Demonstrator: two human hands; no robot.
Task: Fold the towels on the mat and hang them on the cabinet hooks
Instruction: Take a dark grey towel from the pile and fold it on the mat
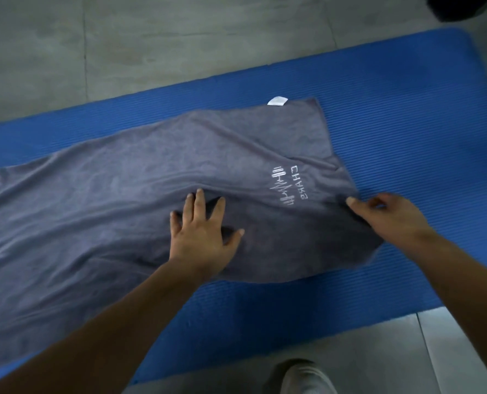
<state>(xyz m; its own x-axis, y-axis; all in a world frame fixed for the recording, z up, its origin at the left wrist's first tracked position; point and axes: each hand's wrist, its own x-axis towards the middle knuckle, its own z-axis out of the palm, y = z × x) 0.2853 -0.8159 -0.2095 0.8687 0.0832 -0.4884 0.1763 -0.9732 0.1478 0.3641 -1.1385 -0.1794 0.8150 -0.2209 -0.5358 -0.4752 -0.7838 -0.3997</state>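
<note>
Grey towel point(108, 200): one, spread lengthwise on blue mat point(407, 109), white logo point(289, 184) up, white label point(277, 100) at far edge. Left hand point(202, 234): flat, fingers splayed, pressing towel's middle. Right hand point(390, 217): pinching towel's right end. Mat lies on grey floor point(151, 38).

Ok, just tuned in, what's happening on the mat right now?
A person is working on a grey towel spread lengthwise on the blue mat. The left hand presses flat on it with fingers spread, while the right hand pinches its edge near the white logo. The towel is wrinkled and not yet hung.
</note>
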